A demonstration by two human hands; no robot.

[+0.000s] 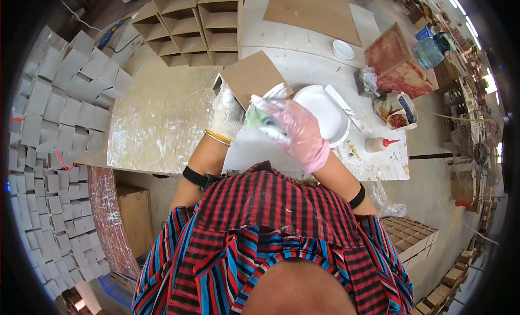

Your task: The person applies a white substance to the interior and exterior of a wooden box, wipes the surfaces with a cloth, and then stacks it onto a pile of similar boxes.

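Observation:
In front of me a brown cardboard box (257, 76) stands tilted over the table. My left hand (225, 112), in a white knit glove, is closed on the box's near left side. Its fingertips are partly hidden. A pink glove under clear plastic covers my right hand (299, 132). Its fingers are closed round a crumpled white and green pad (260, 119), smeared with white, beside the box's near right corner. Just right of that hand lies a round white dish (330, 128) of white paste. A flat white stick (344, 106) lies along the dish's right rim.
A divided cardboard rack (189, 28) stands at the far left. Rightward are a white bowl (343, 49), a red-capped bottle (376, 145), an open bag (398, 110) and a reddish wooden box (400, 60). Many pale boxes (51, 106) are stacked left. A fan (476, 152) stands right.

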